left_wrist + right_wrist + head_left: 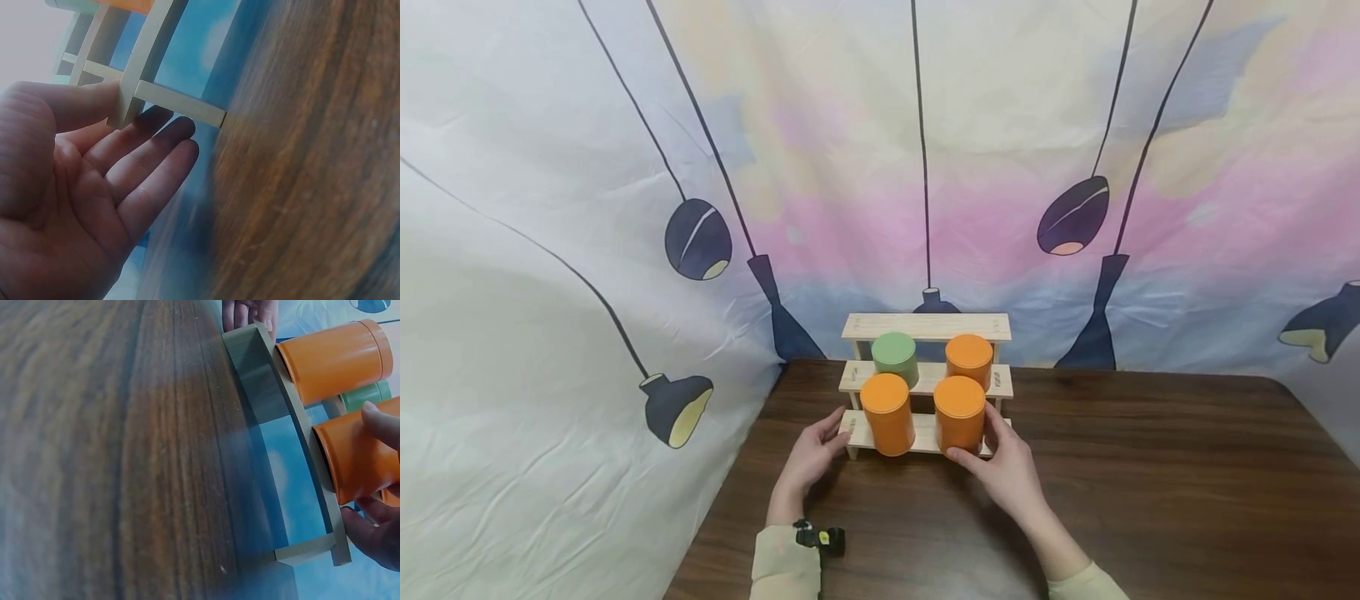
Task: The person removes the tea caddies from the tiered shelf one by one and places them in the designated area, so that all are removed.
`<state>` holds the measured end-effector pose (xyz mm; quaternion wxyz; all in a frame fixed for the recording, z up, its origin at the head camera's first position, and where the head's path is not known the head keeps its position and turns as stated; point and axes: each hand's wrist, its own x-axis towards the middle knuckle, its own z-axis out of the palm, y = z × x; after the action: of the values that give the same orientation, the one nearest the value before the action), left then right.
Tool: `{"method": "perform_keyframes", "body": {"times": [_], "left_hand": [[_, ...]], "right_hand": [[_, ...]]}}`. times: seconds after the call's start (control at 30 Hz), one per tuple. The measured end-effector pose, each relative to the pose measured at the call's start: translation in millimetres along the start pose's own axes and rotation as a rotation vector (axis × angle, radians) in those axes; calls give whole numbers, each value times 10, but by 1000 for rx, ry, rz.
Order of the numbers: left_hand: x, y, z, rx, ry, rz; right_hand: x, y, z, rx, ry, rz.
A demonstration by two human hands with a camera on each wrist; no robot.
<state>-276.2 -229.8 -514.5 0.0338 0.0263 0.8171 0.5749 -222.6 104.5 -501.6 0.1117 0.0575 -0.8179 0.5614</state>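
A three-tier wooden step rack point(927, 327) stands on the table. My left hand point(808, 457) holds the left end of its lowest shelf; in the left wrist view the thumb lies on the board point(147, 62), the fingers beyond and below it. With thumb and fingers, my right hand point(1009, 468) grips the right orange canister point(959, 412) on the lowest shelf. Some of those fingers sit by the shelf's end in the right wrist view. Another orange canister point(887, 414) stands left of it. On the middle shelf are a green canister point(894, 357) and an orange canister point(968, 358).
The dark wood table point(1150, 483) extends to the right of the rack and in front of it. Behind hangs a cloth backdrop point(992, 125) printed with lamps, and it continues along the left side. A dark strap with a small device point(820, 537) is on the left wrist.
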Motion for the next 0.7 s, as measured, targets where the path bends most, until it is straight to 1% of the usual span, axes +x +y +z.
{"method": "perform_keyframes", "body": {"times": [0.4,0.5,0.7], "left_hand": [[6,-16,-9,4,-4,-6],[7,-25,-15,7,-9,3],[15,-35,-24,11,-8,-3]], "right_hand": [[3,28,-14,11,-14,-21],[15,42,-33,15,-23,-17],[46,54,-97,19,-41,-14]]}}
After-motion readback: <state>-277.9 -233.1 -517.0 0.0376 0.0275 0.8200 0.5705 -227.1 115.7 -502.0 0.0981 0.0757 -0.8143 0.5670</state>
